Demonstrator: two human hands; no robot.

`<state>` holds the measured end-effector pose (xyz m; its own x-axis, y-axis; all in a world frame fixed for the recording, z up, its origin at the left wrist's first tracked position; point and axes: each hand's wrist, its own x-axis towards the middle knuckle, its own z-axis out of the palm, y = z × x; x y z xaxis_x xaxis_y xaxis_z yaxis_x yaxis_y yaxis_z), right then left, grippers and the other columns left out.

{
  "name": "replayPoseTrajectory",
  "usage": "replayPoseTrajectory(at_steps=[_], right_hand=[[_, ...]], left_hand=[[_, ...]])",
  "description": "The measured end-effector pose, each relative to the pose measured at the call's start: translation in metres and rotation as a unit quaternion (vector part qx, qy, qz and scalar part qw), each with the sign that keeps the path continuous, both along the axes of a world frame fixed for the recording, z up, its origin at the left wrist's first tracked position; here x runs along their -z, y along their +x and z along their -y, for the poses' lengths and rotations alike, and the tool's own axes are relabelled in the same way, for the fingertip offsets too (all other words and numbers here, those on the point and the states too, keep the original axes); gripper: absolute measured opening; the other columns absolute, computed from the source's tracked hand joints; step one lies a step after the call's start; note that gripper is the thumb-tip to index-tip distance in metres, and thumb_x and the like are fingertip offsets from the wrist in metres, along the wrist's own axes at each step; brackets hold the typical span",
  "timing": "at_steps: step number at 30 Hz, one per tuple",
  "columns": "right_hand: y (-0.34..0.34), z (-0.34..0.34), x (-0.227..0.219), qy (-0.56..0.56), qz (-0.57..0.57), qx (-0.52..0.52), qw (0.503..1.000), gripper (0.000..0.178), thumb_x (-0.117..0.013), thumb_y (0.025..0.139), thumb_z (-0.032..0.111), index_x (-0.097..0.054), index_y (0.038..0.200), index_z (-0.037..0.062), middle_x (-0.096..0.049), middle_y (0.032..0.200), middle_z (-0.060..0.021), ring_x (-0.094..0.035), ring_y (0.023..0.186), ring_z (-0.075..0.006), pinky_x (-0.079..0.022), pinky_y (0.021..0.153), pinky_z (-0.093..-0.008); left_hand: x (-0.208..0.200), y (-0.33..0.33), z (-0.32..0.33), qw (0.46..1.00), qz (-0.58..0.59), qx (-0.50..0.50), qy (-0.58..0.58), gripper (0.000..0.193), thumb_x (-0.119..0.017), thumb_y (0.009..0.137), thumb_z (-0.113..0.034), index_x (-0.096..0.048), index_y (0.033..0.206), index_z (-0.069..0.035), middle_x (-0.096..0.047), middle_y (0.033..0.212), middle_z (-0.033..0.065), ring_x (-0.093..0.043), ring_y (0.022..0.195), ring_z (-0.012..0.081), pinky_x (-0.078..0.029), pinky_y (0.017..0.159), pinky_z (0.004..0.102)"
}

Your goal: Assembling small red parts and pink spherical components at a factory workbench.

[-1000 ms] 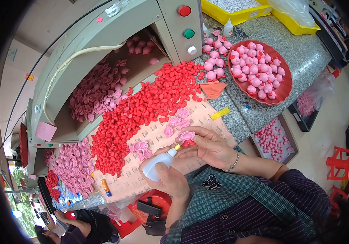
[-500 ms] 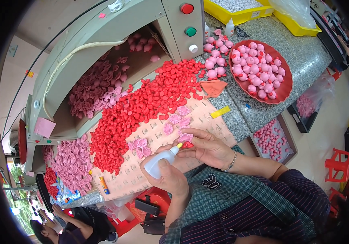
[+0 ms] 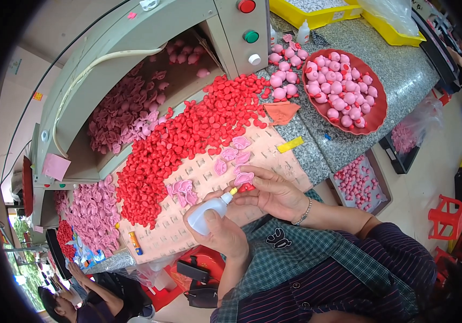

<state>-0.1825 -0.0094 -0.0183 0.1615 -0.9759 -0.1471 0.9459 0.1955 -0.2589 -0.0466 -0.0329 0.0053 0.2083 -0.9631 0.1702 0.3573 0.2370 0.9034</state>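
Note:
My left hand (image 3: 221, 231) is wrapped round a white squeeze bottle (image 3: 207, 216), its yellow tip pointing up and right. That tip touches or nearly touches the small parts in my right hand (image 3: 278, 196). Between the right thumb and fingers sit a pink petal-shaped piece (image 3: 244, 178) and a red piece (image 3: 246, 187) just under it; whether they are joined I cannot tell. Several loose pink petal-shaped pieces (image 3: 229, 154) lie on the mat close by, and a small cluster of pink pieces (image 3: 183, 192) rests left of my hands. A long heap of red pieces (image 3: 188, 137) spreads behind them.
A grey machine (image 3: 128, 59) with an opening full of pink pieces stands behind the mat (image 3: 158, 242). To the right, a red bowl (image 3: 382, 116) holds pink balls with red parts. A glue stick (image 3: 135, 243) lies near the left edge. Another person (image 3: 93, 296) sits at lower left.
The view has shifted slightly. Both hands keep nearly the same pose, with the bottle tip still at the pink and red pieces.

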Motion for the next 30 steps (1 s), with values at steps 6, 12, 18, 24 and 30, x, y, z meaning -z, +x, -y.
replayPoseTrajectory(at_steps=[6, 12, 18, 24, 30], right_hand=[[0.003, -0.002, 0.013, -0.009, -0.010, 0.012, 1.000, 0.045, -0.051, 0.100, 0.014, -0.041, 0.143, 0.0028, -0.059, 0.128, -0.0168, -0.062, 0.112, -0.0276, -0.050, 0.098, -0.0420], [0.003, 0.000, 0.008, -0.003, 0.002, 0.006, 1.000, 0.045, -0.051, 0.100, 0.014, -0.041, 0.142, 0.0018, -0.060, 0.126, -0.0158, -0.062, 0.111, -0.0264, -0.050, 0.099, -0.0409], [0.002, 0.001, 0.004, -0.009, -0.011, 0.016, 1.000, 0.044, -0.051, 0.100, 0.014, -0.043, 0.142, 0.0025, -0.059, 0.127, -0.0124, -0.059, 0.117, -0.0255, -0.048, 0.102, -0.0441], [0.002, 0.002, 0.002, -0.011, -0.005, 0.019, 1.000, 0.043, -0.053, 0.099, 0.014, -0.045, 0.140, 0.0028, -0.058, 0.129, -0.0122, -0.055, 0.123, -0.0259, -0.046, 0.105, -0.0448], [0.003, 0.003, 0.000, -0.006, -0.007, 0.021, 1.000, 0.044, -0.053, 0.100, 0.013, -0.044, 0.141, 0.0013, -0.056, 0.130, -0.0124, -0.058, 0.116, -0.0212, -0.049, 0.101, -0.0402]], left_hand=[[-0.004, 0.000, -0.001, 0.999, -0.015, 0.025, 0.016, 0.035, -0.065, 0.093, -0.026, -0.046, 0.108, -0.001, -0.064, 0.099, 0.0219, -0.066, 0.090, 0.0310, -0.055, 0.084, 0.0430], [-0.003, 0.000, 0.000, 1.000, 0.021, 0.006, -0.008, 0.033, -0.065, 0.094, -0.025, -0.046, 0.106, -0.001, -0.064, 0.098, 0.0218, -0.065, 0.091, 0.0309, -0.053, 0.087, 0.0442], [-0.003, -0.002, 0.000, 1.000, 0.027, 0.000, 0.006, 0.031, -0.064, 0.094, -0.024, -0.046, 0.105, -0.001, -0.064, 0.097, 0.0226, -0.065, 0.091, 0.0308, -0.052, 0.088, 0.0452], [-0.001, -0.004, 0.000, 0.999, 0.040, 0.021, 0.005, 0.036, -0.062, 0.095, -0.030, -0.050, 0.111, 0.000, -0.064, 0.101, 0.0182, -0.063, 0.093, 0.0262, -0.051, 0.085, 0.0380], [-0.003, -0.005, 0.000, 0.999, 0.041, 0.026, -0.001, 0.036, -0.062, 0.095, -0.030, -0.050, 0.112, 0.000, -0.064, 0.102, 0.0186, -0.063, 0.093, 0.0263, -0.051, 0.085, 0.0384]])
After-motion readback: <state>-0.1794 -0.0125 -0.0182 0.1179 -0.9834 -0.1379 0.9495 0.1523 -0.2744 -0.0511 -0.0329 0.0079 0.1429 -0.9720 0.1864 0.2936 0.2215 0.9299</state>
